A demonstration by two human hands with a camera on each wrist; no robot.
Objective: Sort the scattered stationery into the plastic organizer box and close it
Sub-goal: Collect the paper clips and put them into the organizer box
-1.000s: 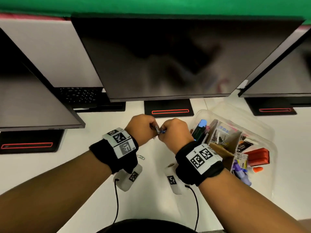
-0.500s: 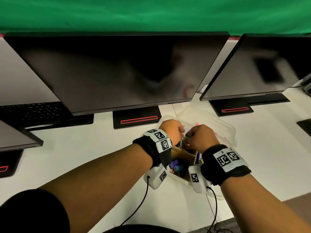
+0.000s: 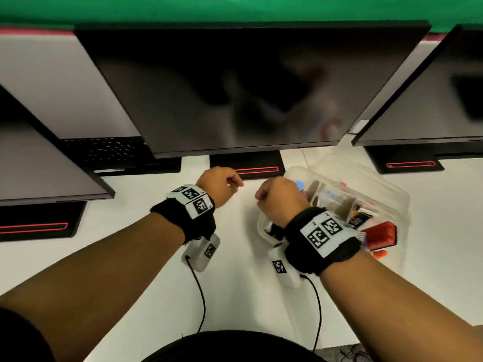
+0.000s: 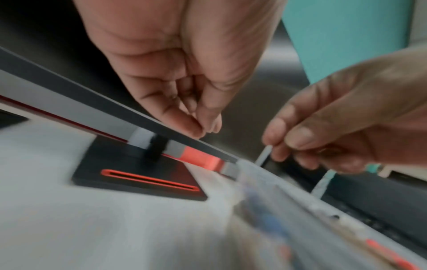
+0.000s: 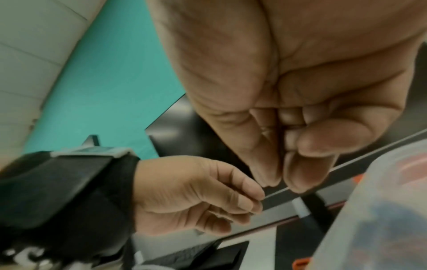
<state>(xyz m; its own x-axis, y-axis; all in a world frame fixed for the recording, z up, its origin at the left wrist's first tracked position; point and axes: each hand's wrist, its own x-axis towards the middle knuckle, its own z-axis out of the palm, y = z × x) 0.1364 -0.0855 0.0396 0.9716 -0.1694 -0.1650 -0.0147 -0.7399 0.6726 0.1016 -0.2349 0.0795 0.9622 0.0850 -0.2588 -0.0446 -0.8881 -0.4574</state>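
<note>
Left hand (image 3: pixel 218 190): raised over the white desk (image 3: pixel 136 257), left of the box; fingers curled in, thumb tip against fingertips. Anything pinched there: cannot tell.
Right hand (image 3: pixel 281 199): over the near-left corner of the box; fingers curled, thumb pressed to forefinger. Whether something small is pinched: cannot tell, blurred.
Hands: close together, not touching.
Box (image 3: pixel 397 205): clear plastic, on the desk at right, lid open toward the far side.
Contents: pens, card packets, red stapler (image 3: pixel 383 235) near the right wall.
Monitor (image 3: pixel 248 87): dark, far side, behind both hands.
</note>
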